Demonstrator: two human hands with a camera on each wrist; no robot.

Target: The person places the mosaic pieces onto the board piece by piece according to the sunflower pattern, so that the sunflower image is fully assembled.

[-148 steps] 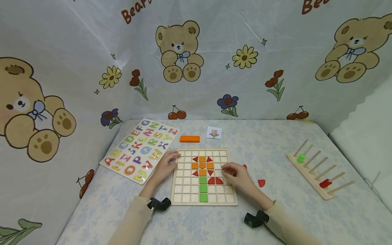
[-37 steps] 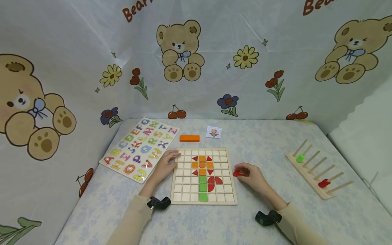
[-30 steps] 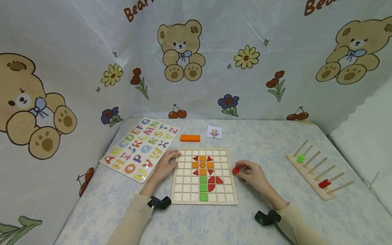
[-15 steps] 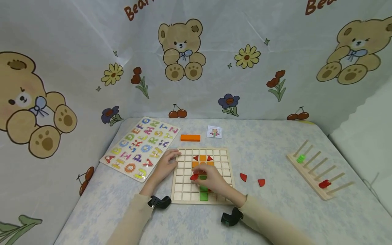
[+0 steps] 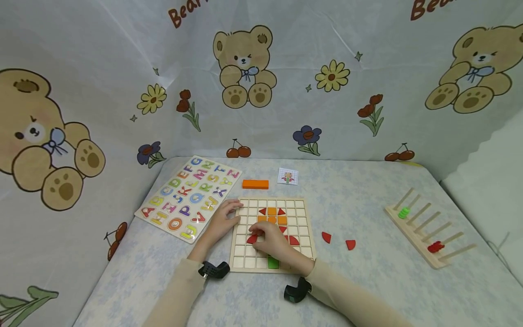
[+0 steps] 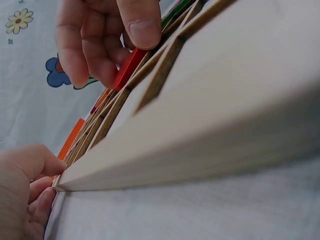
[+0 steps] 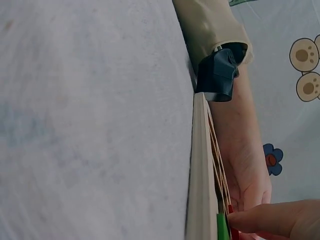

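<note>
Head view, grid board (image 5: 271, 268): flat on bench (image 5: 367, 290), landmark for all below.
Head view, right hand (image 5: 273, 241): over board centre, fingers pinching red piece (image 5: 252, 239) left of green stem.
Head view, left hand (image 5: 222, 222): resting on board's left edge, fingers relaxed.
Left wrist view, red piece (image 6: 128, 68): tilted, lower edge at board surface, gripped by right-hand fingers (image 6: 142, 22).
Right wrist view, board (image 7: 199, 190): seen edge-on, left hand (image 7: 247, 175) beyond.

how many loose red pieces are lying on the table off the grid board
2. One red piece lies just right of the grid board; the other red piece lies further right. A third is in the right hand, over the board.
</note>
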